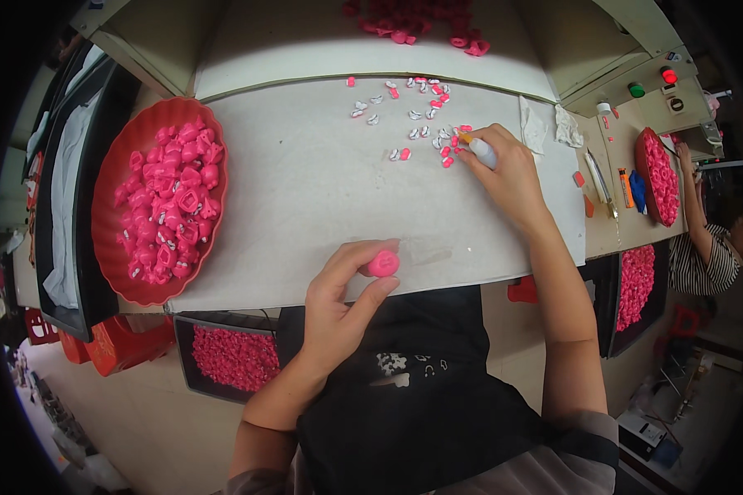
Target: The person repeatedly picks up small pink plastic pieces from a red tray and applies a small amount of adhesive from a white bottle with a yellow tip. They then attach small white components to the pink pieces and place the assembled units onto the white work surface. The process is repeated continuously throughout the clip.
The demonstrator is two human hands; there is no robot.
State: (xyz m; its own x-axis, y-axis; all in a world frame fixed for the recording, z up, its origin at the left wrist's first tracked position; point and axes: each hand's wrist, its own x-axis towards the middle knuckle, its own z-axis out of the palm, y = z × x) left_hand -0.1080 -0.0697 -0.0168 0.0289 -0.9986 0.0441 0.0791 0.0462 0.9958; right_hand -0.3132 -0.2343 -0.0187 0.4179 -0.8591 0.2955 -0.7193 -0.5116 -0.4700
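Note:
My left hand (335,307) is closed at the table's near edge, with a small round pink plastic piece (383,264) between thumb and fingers. My right hand (510,172) grips a small white squeeze bottle (482,153) with a yellow-orange tip. That tip points at a loose group of tiny pink parts (447,152) on the white table covering. Whether it touches any of them is too small to tell. Tiny white parts with dark marks (415,115) lie scattered beyond, mixed with more pink ones.
A red scalloped bowl (107,227) heaped with pink pieces stands at the left. More pink pieces (421,18) lie under the conveyor hood. Crumpled white tissue (533,125) is right of my hand. Below the table are crates of pink parts (235,356). A co-worker's arm (695,194) shows far right.

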